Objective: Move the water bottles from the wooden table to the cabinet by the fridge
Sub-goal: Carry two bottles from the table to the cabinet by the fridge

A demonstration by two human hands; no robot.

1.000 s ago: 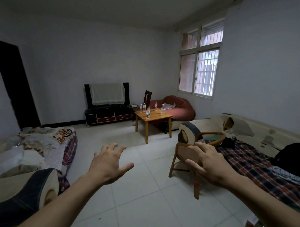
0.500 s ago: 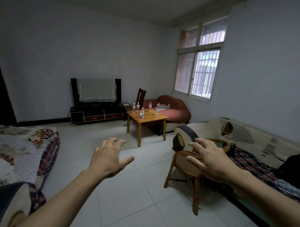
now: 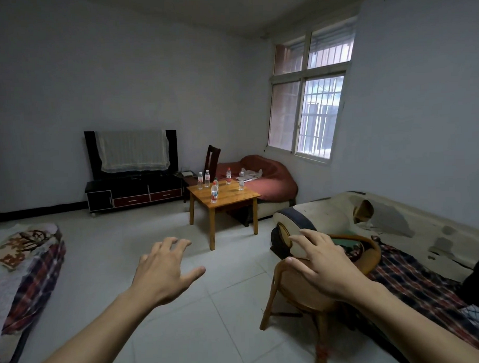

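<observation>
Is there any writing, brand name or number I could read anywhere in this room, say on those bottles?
No text can be read anywhere in this view.
Water bottles on the wooden table: red-and-white labels, print too small and blurred to read.
Papers on the red sofa: too far to read.
Small white box on the TV stand: no legible marking.

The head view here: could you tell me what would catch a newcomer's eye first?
Two bare arms stretch into the room, the left hand and right hand both open and empty, the right in front of a rattan chair. Beyond them a small wooden table stands on the tiled floor with several water bottles upright on it. Behind it sits a TV draped in a lace cloth, and a bright barred window on the right wall.
</observation>
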